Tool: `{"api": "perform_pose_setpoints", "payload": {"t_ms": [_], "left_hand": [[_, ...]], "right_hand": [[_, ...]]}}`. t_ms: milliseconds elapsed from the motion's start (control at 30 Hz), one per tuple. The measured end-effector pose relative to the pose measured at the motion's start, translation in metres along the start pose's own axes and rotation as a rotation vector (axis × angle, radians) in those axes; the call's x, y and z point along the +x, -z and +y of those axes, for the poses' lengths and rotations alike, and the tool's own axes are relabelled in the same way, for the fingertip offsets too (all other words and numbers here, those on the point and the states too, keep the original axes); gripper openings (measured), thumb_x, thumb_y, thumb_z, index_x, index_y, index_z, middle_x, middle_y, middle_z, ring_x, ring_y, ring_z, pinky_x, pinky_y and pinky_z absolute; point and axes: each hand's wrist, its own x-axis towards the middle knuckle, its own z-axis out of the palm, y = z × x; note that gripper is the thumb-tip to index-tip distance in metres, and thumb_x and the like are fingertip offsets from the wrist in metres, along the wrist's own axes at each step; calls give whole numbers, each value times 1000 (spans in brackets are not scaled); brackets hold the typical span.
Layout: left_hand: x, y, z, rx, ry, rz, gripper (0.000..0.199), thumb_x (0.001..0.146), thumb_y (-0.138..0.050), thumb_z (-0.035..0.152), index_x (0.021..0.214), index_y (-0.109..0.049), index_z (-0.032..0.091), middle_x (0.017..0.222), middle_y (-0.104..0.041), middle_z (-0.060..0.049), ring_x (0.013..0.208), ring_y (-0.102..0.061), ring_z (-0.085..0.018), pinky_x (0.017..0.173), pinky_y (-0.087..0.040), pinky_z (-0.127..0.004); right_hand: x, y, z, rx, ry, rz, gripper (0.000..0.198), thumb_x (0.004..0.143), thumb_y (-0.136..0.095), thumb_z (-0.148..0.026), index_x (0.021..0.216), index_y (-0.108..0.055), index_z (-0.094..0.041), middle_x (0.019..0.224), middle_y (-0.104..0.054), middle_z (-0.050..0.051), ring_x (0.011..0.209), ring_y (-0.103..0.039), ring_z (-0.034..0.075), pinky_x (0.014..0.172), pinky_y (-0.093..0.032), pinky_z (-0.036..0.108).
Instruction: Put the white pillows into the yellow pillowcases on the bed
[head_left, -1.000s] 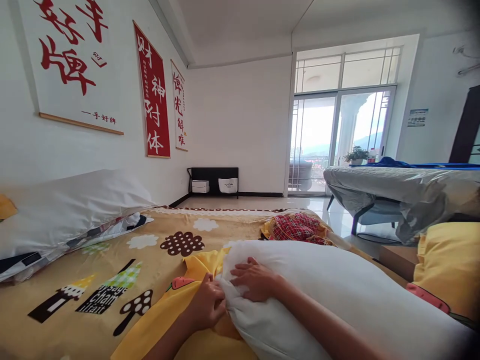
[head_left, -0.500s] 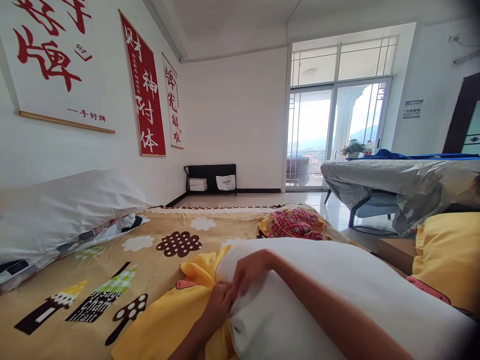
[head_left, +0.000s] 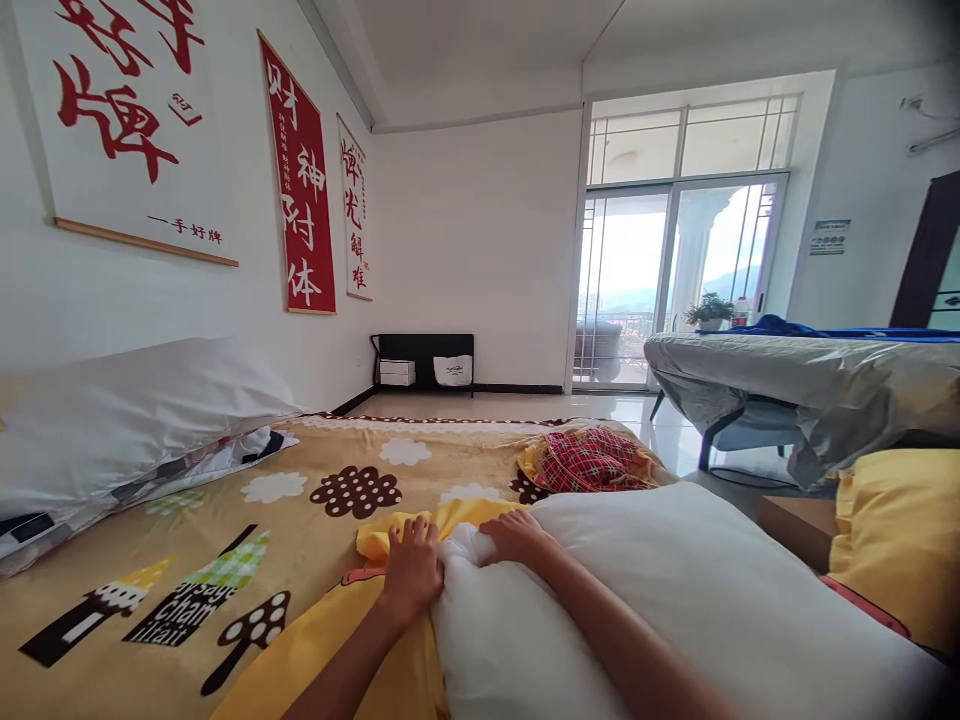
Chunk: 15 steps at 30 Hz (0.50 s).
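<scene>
A plump white pillow (head_left: 675,590) lies across the front of the bed, its left end against a yellow pillowcase (head_left: 322,640) with a red printed figure. My left hand (head_left: 415,568) is closed on the pillowcase near its opening, fingers curled over the yellow cloth. Just to its right, my right hand (head_left: 516,537) grips the bunched end of the white pillow, with some fingertips hidden in the folds. Yellow fabric also shows behind and between both hands.
The bed's tan patterned sheet (head_left: 292,550) spreads beneath. A crumpled red plaid cloth (head_left: 596,460) lies at the far edge. On the left is another white pillow (head_left: 150,430); on the right, a yellow pillow (head_left: 900,540). A plastic-covered table (head_left: 787,365) and chair stand beyond.
My hands, close together before, have moved apart and forward. The left now rests higher on the yellow pillowcase, and the right has shifted right with the pillow's bunched end.
</scene>
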Motion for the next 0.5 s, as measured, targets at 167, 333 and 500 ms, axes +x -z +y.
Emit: {"api": "perform_pose_setpoints", "payload": {"t_ms": [167,333,500], "left_hand": [[38,-9,-5,-28,10,-260,29,77,-53,26,103,-64,17,115,-64,-14,113,-55,-31,96,-39,-48],[41,-23,-4,-79,85,-259,31,89,-37,27,105,-60,15,110,-66,-16,104,-62,-28,82,-46,-38],[24,-18,-10,-154,-36,-194,34,93,-34,35,115,-55,20,121,-62,-9,109,-59,-19,86,-44,-27]], "right_hand": [[-11,12,-18,-85,-13,10,37,75,-65,-35,108,-70,-19,106,-70,14,101,-64,30,84,-47,37],[-21,17,-28,-134,-32,27,36,75,-64,-31,108,-70,-19,104,-71,14,99,-65,28,82,-48,35],[-22,19,-28,-148,-43,30,37,75,-64,-30,110,-70,-21,105,-71,12,99,-66,27,81,-48,34]]}}
